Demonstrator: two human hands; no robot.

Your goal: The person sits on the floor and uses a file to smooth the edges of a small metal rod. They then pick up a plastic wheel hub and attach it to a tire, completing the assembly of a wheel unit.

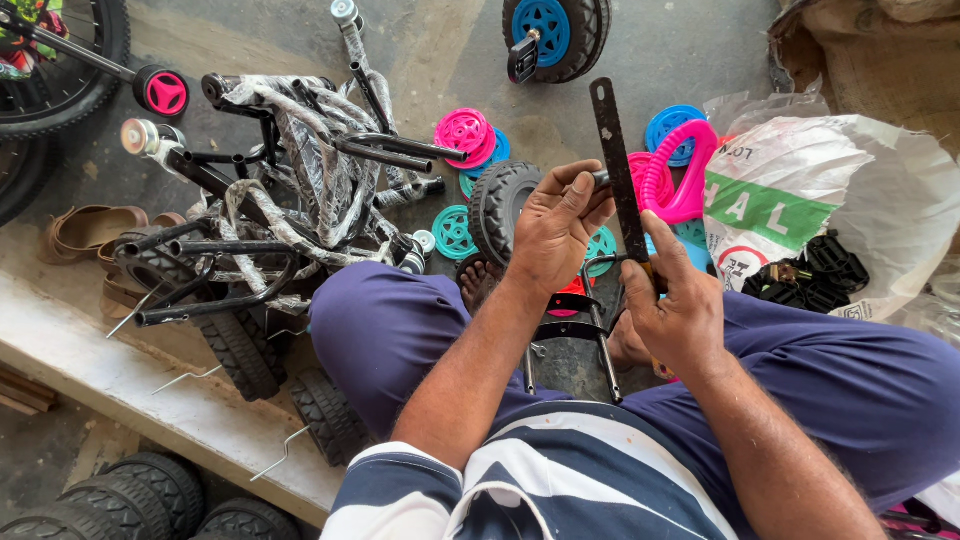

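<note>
Over the person's lap, between the purple-trousered knees, the left hand point(553, 235) closes its fingers point(583, 192) on a small black training wheel point(500, 208), thumb and forefinger pinching at the spot where the wheel meets a flat black metal bracket point(617, 175). That bracket stands nearly upright, its holed top end above both hands, its lower end running down into the right hand point(677, 300), whose fingers point(661, 240) wrap around it just below the left hand's fingertips. Left of the hands lies a heap of wrapped black bicycle frames point(290, 190) on the concrete floor point(440, 50). Beyond the bracket sit pink and blue plastic wheel discs point(466, 132). Farther right, an open white woven sack point(800, 200) holds black pedals point(815, 278) at its mouth, near the right hand.
</note>
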